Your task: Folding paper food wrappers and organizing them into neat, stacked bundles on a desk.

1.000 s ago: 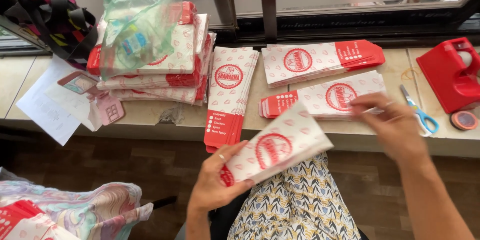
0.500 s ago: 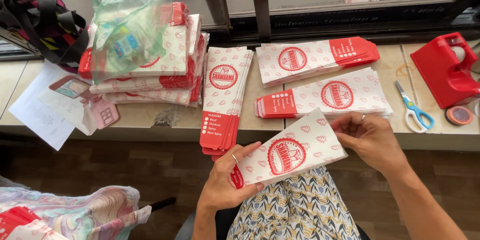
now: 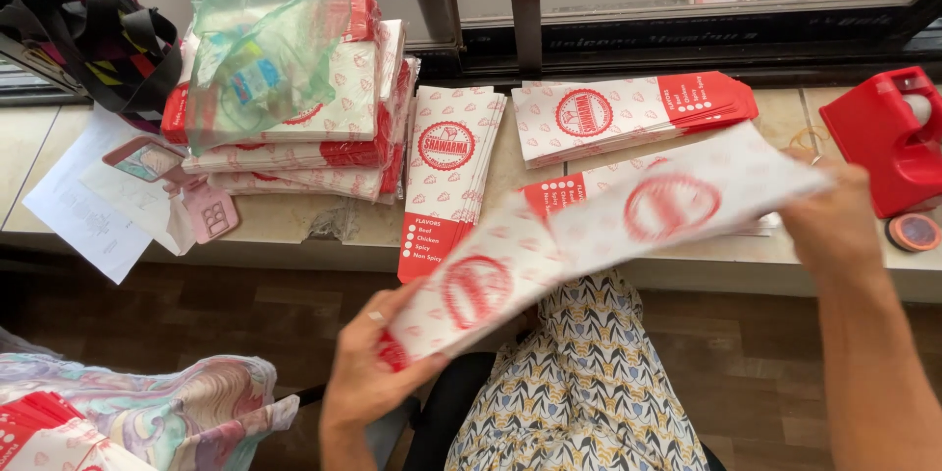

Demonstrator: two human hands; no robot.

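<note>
Below a window ledge, the desk [image 3: 294,221] carried stacked printed bags. Off its front edge, a red-and-white paper bag [image 3: 589,235] was held in the air, blurred. The left hand [image 3: 368,373] was clamped on its lower end; the right hand [image 3: 834,226] gripped the upper end. Judgement: firm hold at both ends keeps it flat. A red tape dispenser [image 3: 883,137] stood at the right edge.

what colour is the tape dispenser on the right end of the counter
Red: the blocky plastic tape dispenser shows best in the head view, at the right edge.
</note>
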